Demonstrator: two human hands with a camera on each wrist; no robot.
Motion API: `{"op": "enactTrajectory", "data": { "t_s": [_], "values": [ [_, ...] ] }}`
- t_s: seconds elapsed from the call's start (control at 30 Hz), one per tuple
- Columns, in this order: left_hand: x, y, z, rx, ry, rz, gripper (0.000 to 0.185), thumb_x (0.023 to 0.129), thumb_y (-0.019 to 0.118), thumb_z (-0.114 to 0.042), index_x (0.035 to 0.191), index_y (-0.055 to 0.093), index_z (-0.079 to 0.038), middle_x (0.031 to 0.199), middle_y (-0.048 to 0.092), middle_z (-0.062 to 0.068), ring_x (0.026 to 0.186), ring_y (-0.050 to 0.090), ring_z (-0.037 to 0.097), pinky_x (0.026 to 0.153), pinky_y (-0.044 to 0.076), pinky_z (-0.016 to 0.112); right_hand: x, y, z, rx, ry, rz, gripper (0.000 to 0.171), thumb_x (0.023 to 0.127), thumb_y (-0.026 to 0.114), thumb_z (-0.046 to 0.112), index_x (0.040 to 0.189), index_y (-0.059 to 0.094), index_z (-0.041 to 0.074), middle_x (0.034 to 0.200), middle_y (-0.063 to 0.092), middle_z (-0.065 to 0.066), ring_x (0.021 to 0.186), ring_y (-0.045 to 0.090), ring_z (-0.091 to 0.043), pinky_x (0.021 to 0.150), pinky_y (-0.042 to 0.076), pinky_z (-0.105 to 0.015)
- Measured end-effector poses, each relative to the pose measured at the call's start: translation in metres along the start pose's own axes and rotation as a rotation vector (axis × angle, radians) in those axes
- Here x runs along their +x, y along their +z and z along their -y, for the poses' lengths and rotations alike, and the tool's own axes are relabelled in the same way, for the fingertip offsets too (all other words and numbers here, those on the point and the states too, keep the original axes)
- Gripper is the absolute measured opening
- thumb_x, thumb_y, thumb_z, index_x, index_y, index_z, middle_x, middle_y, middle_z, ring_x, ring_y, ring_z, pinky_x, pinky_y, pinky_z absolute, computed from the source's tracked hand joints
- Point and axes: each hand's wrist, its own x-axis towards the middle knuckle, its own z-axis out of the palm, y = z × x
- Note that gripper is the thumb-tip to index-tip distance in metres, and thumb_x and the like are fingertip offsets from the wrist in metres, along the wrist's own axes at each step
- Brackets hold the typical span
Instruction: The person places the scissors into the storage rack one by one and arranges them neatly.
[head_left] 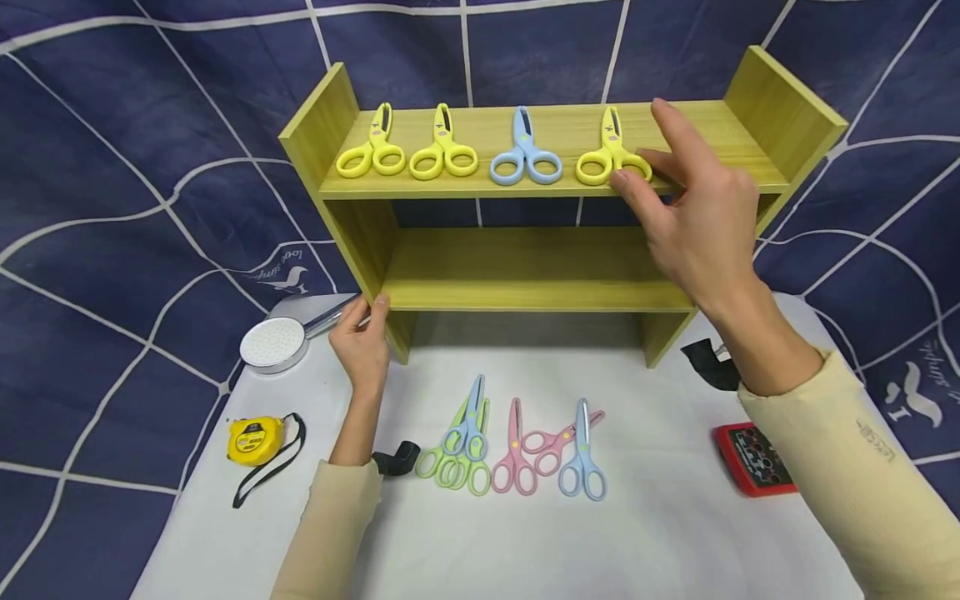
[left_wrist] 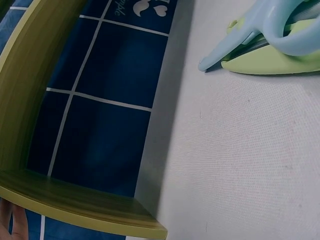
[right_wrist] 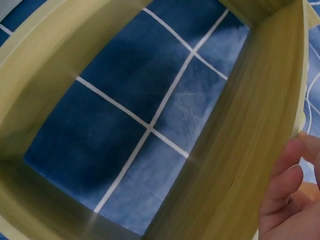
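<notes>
A yellow-green wooden shelf [head_left: 525, 283] stands on the white table [head_left: 660, 533]. On its top board lie three yellow scissors [head_left: 372, 150] [head_left: 444, 150] [head_left: 611, 154] and one blue pair [head_left: 525, 154] in a row. My right hand [head_left: 645, 150] hovers at the rightmost yellow pair with fingers straight, its thumb touching the handle ring. My left hand [head_left: 363, 321] grips the front edge of the shelf's left side panel near its foot. In front of the shelf lie several loose scissors: green [head_left: 450, 467], blue [head_left: 468, 421], two pink [head_left: 515, 454] [head_left: 558, 442], and another blue [head_left: 582, 458].
A shower head [head_left: 273, 343] lies left of the shelf and a yellow tape measure [head_left: 255, 440] near the table's left edge. A black strap [head_left: 708, 362] and a red device [head_left: 753, 458] sit at the right. A dark blue cloth with white lines hangs behind.
</notes>
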Motion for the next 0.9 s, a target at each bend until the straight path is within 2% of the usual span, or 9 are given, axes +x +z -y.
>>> {"op": "enactTrajectory", "data": {
  "t_s": [0.13, 0.2, 0.3, 0.4, 0.43, 0.5, 0.6, 0.73, 0.9],
  "values": [
    [0.001, 0.000, -0.001, 0.005, 0.000, -0.002, 0.021, 0.087, 0.067, 0.004, 0.105, 0.069, 0.013, 0.095, 0.069, 0.018, 0.079, 0.062, 0.004, 0.068, 0.052, 0.015, 0.004, 0.000, 0.000, 0.009, -0.010, 0.028, 0.053, 0.090, 0.074, 0.022, 0.139, 0.058, 0.012, 0.109, 0.070, -0.017, 0.103, 0.067, -0.028, 0.089, 0.052, -0.045],
    [0.001, 0.001, -0.001, 0.006, 0.000, -0.002, 0.021, 0.087, 0.067, 0.004, 0.106, 0.069, 0.013, 0.095, 0.069, 0.018, 0.080, 0.062, 0.004, 0.069, 0.052, 0.015, 0.003, -0.001, 0.000, 0.005, -0.013, 0.030, 0.053, 0.090, 0.074, 0.022, 0.139, 0.057, 0.011, 0.110, 0.070, -0.017, 0.101, 0.068, -0.030, 0.089, 0.050, -0.048],
    [0.001, 0.001, -0.001, 0.002, 0.000, -0.003, 0.021, 0.087, 0.067, 0.004, 0.106, 0.069, 0.013, 0.094, 0.069, 0.015, 0.080, 0.062, 0.005, 0.069, 0.053, 0.015, -0.004, -0.002, 0.002, -0.022, -0.008, -0.009, 0.053, 0.090, 0.074, 0.024, 0.138, 0.057, 0.011, 0.111, 0.071, -0.012, 0.078, 0.069, -0.026, 0.077, 0.049, -0.028],
    [0.000, 0.000, -0.001, 0.000, -0.001, 0.003, 0.021, 0.087, 0.068, 0.004, 0.106, 0.069, 0.013, 0.093, 0.069, 0.013, 0.080, 0.062, 0.005, 0.069, 0.053, 0.015, -0.016, -0.005, 0.006, -0.029, -0.006, -0.081, 0.049, 0.089, 0.074, 0.022, 0.134, 0.059, 0.009, 0.112, 0.071, -0.007, 0.058, 0.052, -0.017, 0.060, 0.035, -0.017],
    [0.000, 0.000, -0.001, -0.001, -0.002, 0.004, 0.021, 0.087, 0.068, 0.004, 0.106, 0.069, 0.013, 0.093, 0.069, 0.013, 0.080, 0.062, 0.005, 0.069, 0.053, 0.015, -0.021, -0.005, 0.007, -0.012, -0.002, -0.108, 0.047, 0.089, 0.074, 0.020, 0.132, 0.061, 0.008, 0.113, 0.070, -0.007, 0.057, 0.047, -0.014, 0.058, 0.031, -0.014],
    [0.000, 0.000, -0.001, 0.000, -0.001, 0.001, 0.021, 0.087, 0.068, 0.004, 0.106, 0.069, 0.012, 0.094, 0.069, 0.013, 0.080, 0.062, 0.005, 0.069, 0.053, 0.015, -0.033, -0.006, 0.010, 0.054, -0.002, -0.149, 0.043, 0.087, 0.075, 0.014, 0.128, 0.063, 0.005, 0.113, 0.069, -0.009, 0.058, 0.044, -0.009, 0.059, 0.033, -0.012],
    [0.000, 0.001, -0.001, 0.001, 0.000, -0.006, 0.021, 0.087, 0.068, 0.004, 0.106, 0.070, 0.012, 0.094, 0.070, 0.015, 0.080, 0.062, 0.005, 0.069, 0.053, 0.015, -0.057, -0.005, 0.009, 0.168, -0.033, -0.153, 0.037, 0.085, 0.074, 0.010, 0.120, 0.066, -0.001, 0.110, 0.066, -0.015, 0.059, 0.044, -0.008, 0.057, 0.035, -0.011],
    [0.000, 0.002, -0.002, 0.001, -0.006, -0.002, 0.021, 0.087, 0.068, 0.004, 0.106, 0.070, 0.013, 0.096, 0.069, 0.019, 0.080, 0.062, 0.005, 0.069, 0.053, 0.015, -0.102, -0.001, -0.001, 0.229, -0.088, -0.004, 0.037, 0.091, 0.070, 0.026, 0.114, 0.068, -0.004, 0.101, 0.065, -0.017, 0.060, 0.043, -0.011, 0.054, 0.033, -0.014],
    [-0.001, 0.002, -0.002, 0.014, -0.018, -0.013, 0.021, 0.087, 0.068, 0.003, 0.106, 0.070, 0.012, 0.100, 0.069, 0.024, 0.081, 0.062, 0.004, 0.069, 0.053, 0.015, -0.170, 0.007, -0.018, 0.148, -0.025, 0.344, 0.041, 0.086, 0.077, 0.021, 0.122, 0.066, 0.003, 0.100, 0.062, -0.005, 0.062, 0.044, -0.010, 0.052, 0.036, -0.017]
  ]
}}
